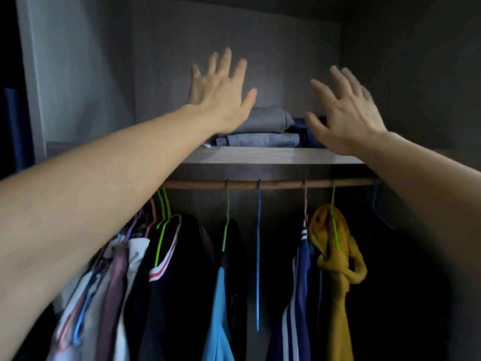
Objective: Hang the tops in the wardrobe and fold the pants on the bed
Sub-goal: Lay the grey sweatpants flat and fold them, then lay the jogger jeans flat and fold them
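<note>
Both my arms reach up to the wardrobe's top shelf. A stack of folded grey pants lies on it, with a dark blue folded piece beside it on the right. My left hand is spread with straight fingers above the stack's left end, holding nothing. My right hand is spread the same way just right of the stack, partly covering the dark blue piece. Below the shelf, tops hang on a rail: a yellow top, a light blue top and a navy striped top.
An empty blue hanger hangs mid-rail between the light blue and navy tops. Several garments on green and pink hangers crowd the rail's left end. The wardrobe's dark walls close in on both sides.
</note>
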`<state>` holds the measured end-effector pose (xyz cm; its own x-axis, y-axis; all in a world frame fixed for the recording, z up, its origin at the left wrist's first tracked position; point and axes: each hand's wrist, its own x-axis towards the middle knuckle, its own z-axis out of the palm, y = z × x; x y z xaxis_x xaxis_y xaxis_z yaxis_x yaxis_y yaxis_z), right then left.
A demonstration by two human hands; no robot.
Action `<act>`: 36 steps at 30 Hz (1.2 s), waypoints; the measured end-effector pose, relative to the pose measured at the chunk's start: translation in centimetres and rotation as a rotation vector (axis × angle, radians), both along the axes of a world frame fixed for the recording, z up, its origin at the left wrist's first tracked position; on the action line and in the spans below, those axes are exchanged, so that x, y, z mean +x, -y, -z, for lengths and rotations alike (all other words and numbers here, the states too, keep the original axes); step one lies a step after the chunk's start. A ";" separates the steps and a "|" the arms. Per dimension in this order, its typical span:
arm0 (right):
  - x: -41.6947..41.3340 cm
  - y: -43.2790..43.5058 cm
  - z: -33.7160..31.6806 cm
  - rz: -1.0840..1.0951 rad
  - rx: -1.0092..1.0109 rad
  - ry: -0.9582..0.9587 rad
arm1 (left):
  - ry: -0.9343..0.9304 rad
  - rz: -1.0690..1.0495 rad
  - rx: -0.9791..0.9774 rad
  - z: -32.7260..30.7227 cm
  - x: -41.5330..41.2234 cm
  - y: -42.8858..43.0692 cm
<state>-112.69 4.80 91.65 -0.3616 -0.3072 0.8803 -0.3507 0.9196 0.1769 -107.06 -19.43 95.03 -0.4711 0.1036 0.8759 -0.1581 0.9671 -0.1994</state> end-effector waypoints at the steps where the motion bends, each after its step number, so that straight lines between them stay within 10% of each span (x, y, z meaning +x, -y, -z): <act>1: 1.1 -0.8 0.6 -0.004 -0.023 -0.008 | -0.017 0.012 0.046 0.5 1.0 -0.9; 12: 16.2 -19.1 10.8 0.165 -0.013 -0.014 | -0.088 0.214 0.116 11.6 10.7 -16.8; 36: 61.1 -82.3 33.5 1.316 -0.199 0.511 | 0.377 1.388 -0.088 35.1 32.1 -94.9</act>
